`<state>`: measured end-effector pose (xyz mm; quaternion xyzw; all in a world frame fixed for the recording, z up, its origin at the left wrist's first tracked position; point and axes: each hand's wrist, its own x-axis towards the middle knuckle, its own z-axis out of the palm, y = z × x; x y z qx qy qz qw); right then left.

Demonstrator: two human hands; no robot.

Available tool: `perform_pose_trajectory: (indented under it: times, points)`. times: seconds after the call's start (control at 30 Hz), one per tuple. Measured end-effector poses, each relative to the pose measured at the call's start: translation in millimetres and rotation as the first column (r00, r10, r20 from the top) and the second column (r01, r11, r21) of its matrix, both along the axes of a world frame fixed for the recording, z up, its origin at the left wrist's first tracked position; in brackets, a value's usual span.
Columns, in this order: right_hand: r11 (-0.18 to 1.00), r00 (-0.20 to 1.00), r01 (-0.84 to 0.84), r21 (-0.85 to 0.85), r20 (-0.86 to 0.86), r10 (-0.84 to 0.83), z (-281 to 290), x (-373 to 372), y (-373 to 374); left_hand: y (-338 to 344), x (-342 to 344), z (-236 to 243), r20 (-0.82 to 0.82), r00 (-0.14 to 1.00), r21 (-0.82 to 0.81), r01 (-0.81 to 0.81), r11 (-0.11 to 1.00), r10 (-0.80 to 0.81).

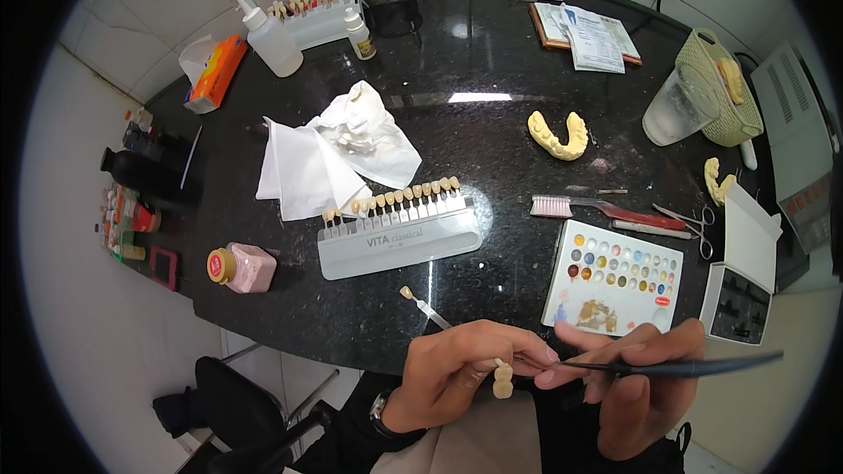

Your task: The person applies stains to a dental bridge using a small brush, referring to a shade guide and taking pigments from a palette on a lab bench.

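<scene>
At the bottom centre of the frame the left hand (448,373) pinches a small tooth model (502,381) while the right hand (632,386) grips a thin dark brush (694,366), above them a white colour palette (615,278), a grey shade guide (399,241) and an orange box (215,73) upper left on the glossy black counter (474,61).

**One head-worn fisheye, looking down**

A single view looks steeply down from the person's head onto a black granite worktop (492,61). Hands sit close at six o'clock; the tiled wall curves from ten to one o'clock. Straight edges bow toward the rim.
</scene>
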<state>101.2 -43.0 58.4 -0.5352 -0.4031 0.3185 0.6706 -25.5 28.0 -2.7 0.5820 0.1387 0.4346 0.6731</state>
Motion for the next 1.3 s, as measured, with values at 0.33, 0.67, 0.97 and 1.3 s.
perform_pose_trajectory:
  times: [0.33,0.67,0.97,1.3]
  points:
    - [0.991,0.991,-0.134,-0.011,-0.006,0.134,-1,8,-9,0,1,3,-0.055,0.997,0.093,-0.042,0.995,0.047]
    - [0.987,0.974,-0.139,-0.079,0.172,0.151,12,7,-20,-2,9,4,-0.041,0.999,0.106,-0.016,0.994,0.021]
    - [0.998,0.836,-0.045,-0.044,0.545,0.061,17,11,-13,-1,7,6,-0.100,0.995,0.152,-0.012,0.988,0.027]
    - [0.996,0.799,-0.070,-0.059,0.594,0.091,16,11,-10,-1,5,6,-0.090,0.996,0.134,-0.014,0.991,0.026]
